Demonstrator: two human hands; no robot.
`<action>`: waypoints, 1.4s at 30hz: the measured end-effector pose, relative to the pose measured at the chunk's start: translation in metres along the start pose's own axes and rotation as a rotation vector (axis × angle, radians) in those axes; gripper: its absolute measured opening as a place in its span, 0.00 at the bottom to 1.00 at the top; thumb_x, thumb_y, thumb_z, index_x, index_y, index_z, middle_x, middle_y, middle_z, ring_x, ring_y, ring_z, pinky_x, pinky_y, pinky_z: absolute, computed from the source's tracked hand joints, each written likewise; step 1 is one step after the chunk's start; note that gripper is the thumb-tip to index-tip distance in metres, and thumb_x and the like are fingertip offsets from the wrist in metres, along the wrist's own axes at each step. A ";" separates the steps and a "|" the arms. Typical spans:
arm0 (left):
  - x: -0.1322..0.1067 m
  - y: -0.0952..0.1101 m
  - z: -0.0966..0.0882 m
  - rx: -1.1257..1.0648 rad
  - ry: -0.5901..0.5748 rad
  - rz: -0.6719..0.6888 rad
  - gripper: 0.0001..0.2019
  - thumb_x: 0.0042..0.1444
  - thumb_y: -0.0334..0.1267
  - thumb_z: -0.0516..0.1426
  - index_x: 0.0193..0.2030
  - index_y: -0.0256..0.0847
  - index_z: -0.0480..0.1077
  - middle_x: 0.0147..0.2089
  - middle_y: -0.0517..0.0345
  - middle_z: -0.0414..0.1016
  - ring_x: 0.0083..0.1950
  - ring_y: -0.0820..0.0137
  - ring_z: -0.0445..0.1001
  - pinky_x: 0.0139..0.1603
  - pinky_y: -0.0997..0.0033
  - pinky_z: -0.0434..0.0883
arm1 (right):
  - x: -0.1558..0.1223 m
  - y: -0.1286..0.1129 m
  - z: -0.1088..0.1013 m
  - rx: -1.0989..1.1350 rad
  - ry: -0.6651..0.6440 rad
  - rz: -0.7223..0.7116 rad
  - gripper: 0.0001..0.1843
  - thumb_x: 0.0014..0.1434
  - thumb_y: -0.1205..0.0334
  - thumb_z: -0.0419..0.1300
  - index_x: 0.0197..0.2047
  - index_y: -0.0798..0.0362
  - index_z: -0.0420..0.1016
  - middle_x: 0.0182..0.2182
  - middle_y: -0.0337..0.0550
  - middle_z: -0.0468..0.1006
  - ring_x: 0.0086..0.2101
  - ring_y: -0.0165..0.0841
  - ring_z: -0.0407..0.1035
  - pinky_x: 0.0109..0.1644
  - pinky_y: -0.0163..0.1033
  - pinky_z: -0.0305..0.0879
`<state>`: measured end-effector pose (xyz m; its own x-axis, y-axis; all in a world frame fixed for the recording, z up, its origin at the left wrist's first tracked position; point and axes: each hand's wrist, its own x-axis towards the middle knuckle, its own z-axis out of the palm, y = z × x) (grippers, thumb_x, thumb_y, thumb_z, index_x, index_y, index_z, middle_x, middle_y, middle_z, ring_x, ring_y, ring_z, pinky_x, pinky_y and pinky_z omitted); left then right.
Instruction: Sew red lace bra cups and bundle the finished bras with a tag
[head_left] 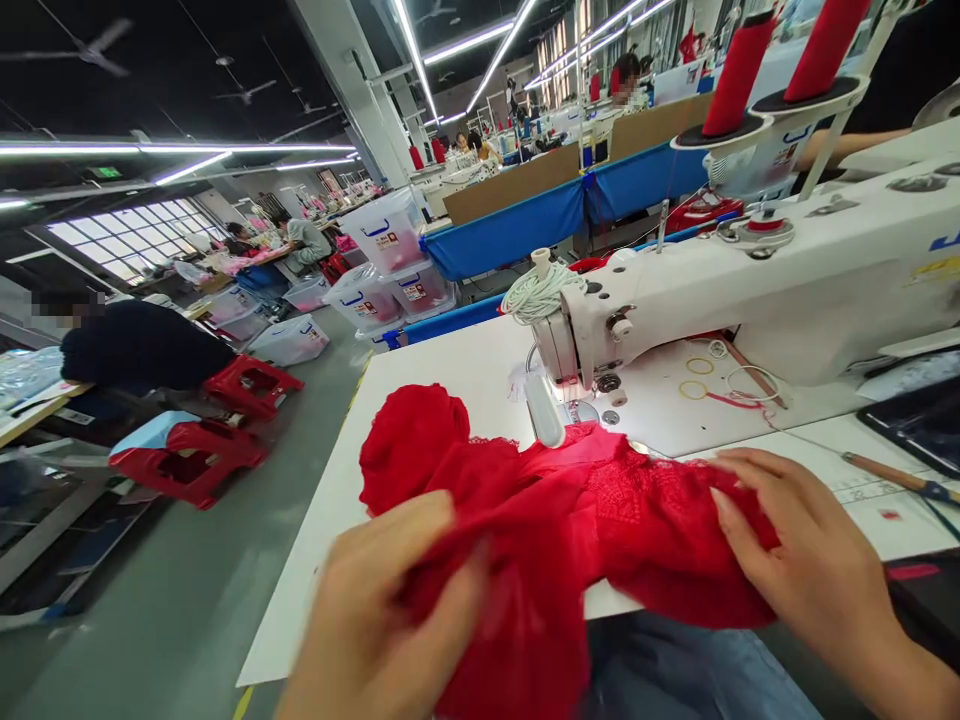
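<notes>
A red lace garment (622, 505) lies bunched across the front of the white sewing table, partly hanging over its near edge. Its rounded, folded part rests at the left, and its upper edge reaches the needle area of the sewing machine (675, 300). My left hand (390, 610), blurred by motion, pinches a fold of the red cloth between thumb and fingers. At the garment's right end, my right hand (810, 560) grips the lace, thumb on top; some fingertips are hidden in the cloth.
Wooden-handled tweezers (892, 475) and a dark flat device (919, 410) lie at the right. Red thread cones (739, 75) stand behind the machine. Beyond the table are plastic bins (386, 230), red stools (187, 455) and a seated person (142, 345).
</notes>
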<state>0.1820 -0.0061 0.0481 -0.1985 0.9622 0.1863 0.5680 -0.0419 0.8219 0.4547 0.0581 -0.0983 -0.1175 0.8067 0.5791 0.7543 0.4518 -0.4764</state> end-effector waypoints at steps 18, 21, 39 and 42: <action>0.052 -0.059 0.056 0.133 -0.588 -0.437 0.17 0.51 0.43 0.54 0.20 0.43 0.50 0.20 0.68 0.47 0.23 0.76 0.47 0.24 0.70 0.47 | -0.010 -0.003 0.008 0.344 -0.266 0.234 0.11 0.62 0.51 0.53 0.38 0.47 0.72 0.30 0.40 0.80 0.28 0.38 0.75 0.27 0.38 0.70; 0.052 -0.054 0.057 0.246 -0.598 -0.336 0.16 0.52 0.42 0.54 0.19 0.42 0.53 0.19 0.66 0.50 0.23 0.75 0.50 0.24 0.71 0.50 | -0.012 -0.013 0.008 0.214 -0.188 0.161 0.11 0.65 0.53 0.51 0.44 0.47 0.70 0.37 0.45 0.78 0.33 0.40 0.75 0.29 0.42 0.71; 0.039 0.029 0.076 -0.425 -1.084 -0.082 0.07 0.59 0.37 0.55 0.34 0.41 0.73 0.35 0.57 0.72 0.37 0.69 0.69 0.42 0.71 0.67 | 0.001 -0.013 -0.018 1.102 -0.196 0.718 0.11 0.59 0.49 0.61 0.41 0.45 0.74 0.31 0.41 0.78 0.30 0.37 0.74 0.30 0.37 0.74; 0.041 0.032 0.105 -0.364 -0.941 0.124 0.09 0.61 0.34 0.52 0.37 0.41 0.74 0.42 0.52 0.73 0.45 0.65 0.71 0.50 0.67 0.67 | 0.007 -0.007 -0.035 1.403 -0.363 0.751 0.09 0.59 0.51 0.62 0.40 0.45 0.75 0.30 0.42 0.77 0.29 0.36 0.72 0.32 0.39 0.73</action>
<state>0.2759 0.0600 0.0260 0.6436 0.7601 -0.0894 0.2336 -0.0839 0.9687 0.4718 0.0474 -0.0675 -0.3064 0.9432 -0.1282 -0.4126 -0.2529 -0.8751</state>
